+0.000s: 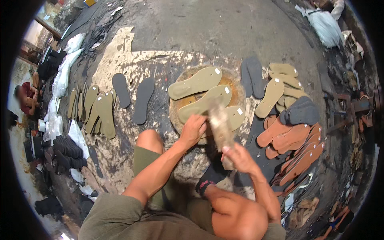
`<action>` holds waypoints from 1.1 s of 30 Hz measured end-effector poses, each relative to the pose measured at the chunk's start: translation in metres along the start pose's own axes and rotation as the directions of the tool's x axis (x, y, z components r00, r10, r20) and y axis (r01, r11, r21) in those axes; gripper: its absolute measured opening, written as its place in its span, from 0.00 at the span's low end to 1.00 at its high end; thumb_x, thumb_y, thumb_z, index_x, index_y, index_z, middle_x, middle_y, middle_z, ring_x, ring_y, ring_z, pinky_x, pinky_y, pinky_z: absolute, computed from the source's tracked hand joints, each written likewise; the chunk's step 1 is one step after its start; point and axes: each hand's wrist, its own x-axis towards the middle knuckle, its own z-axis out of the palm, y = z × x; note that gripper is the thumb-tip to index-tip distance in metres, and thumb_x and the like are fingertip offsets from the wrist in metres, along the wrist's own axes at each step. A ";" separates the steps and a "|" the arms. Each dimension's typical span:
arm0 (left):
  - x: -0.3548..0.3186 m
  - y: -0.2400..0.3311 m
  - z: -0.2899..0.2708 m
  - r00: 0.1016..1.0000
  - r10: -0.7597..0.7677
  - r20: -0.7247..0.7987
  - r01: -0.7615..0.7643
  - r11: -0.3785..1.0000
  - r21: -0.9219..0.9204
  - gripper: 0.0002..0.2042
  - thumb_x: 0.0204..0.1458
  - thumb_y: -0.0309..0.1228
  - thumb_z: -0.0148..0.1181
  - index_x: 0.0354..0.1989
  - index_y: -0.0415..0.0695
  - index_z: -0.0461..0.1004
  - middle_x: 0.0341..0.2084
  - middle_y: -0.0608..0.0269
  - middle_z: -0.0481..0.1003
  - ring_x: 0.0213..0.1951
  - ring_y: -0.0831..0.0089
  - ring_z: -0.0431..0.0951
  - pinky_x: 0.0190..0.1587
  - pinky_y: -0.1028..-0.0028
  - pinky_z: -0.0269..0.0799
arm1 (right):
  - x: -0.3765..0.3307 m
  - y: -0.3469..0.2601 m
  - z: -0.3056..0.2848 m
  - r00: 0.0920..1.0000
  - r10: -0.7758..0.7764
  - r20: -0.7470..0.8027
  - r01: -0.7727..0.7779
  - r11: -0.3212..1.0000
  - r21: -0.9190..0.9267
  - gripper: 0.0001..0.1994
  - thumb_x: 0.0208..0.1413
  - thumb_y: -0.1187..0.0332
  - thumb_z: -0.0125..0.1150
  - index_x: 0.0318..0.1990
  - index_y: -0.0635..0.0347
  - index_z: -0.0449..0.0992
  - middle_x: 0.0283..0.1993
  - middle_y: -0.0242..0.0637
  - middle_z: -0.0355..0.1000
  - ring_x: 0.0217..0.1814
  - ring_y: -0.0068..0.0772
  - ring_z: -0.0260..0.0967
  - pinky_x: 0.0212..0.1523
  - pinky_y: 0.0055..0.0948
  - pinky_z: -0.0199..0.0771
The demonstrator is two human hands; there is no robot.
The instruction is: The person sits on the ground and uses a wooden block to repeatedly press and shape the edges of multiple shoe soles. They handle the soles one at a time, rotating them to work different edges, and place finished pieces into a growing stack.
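Observation:
My right hand (pixel 241 158) grips the lower end of a thick wooden mallet (pixel 221 125), blurred by motion. Its upper part hangs over the olive soles on a round worn block (pixel 175 116). Close by, my left hand (pixel 194 129) is closed, fingers pinched together at the near edge of the middle olive sole (pixel 205 101); what they hold, if anything, is hidden. Beyond it lies another olive sole (pixel 195 83), and a third olive sole (pixel 237 116) is partly behind the mallet. Each carries a small white sticker.
Two dark grey soles (pixel 144 100) lie left of the block, beside a fanned group of olive soles (pixel 105 114). On the right are more dark soles (pixel 252 76), an olive pile (pixel 271 98) and stacked reddish-brown soles (pixel 298 146). Another person (pixel 30 98) sits at far left.

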 end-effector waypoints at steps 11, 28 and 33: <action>-0.014 0.030 -0.009 0.905 -0.424 0.042 0.406 0.828 -0.388 0.13 0.70 0.36 0.57 0.49 0.38 0.78 0.30 0.62 0.82 0.34 0.76 0.81 0.38 0.72 0.77 | -0.017 0.051 0.028 0.988 0.145 -0.046 -0.109 0.889 0.445 0.23 0.73 0.47 0.52 0.53 0.63 0.71 0.35 0.35 0.75 0.33 0.27 0.75 0.35 0.30 0.79; -0.035 0.018 0.009 0.997 -0.017 -0.076 0.009 0.995 -0.101 0.09 0.59 0.28 0.66 0.45 0.39 0.81 0.37 0.51 0.81 0.41 0.52 0.82 0.44 0.61 0.78 | -0.097 -0.143 0.008 0.406 -0.534 -0.741 0.858 0.502 0.108 0.30 0.68 0.49 0.59 0.62 0.70 0.70 0.46 0.48 0.78 0.48 0.41 0.79 0.51 0.37 0.80; -0.038 0.010 0.010 0.979 0.196 -0.048 -0.192 0.978 0.079 0.15 0.47 0.23 0.67 0.45 0.40 0.79 0.39 0.53 0.77 0.44 0.49 0.77 0.47 0.58 0.77 | -0.046 0.005 0.020 0.995 -0.085 -0.045 0.073 0.969 -0.235 0.34 0.66 0.46 0.60 0.68 0.66 0.69 0.62 0.60 0.75 0.64 0.58 0.74 0.62 0.44 0.73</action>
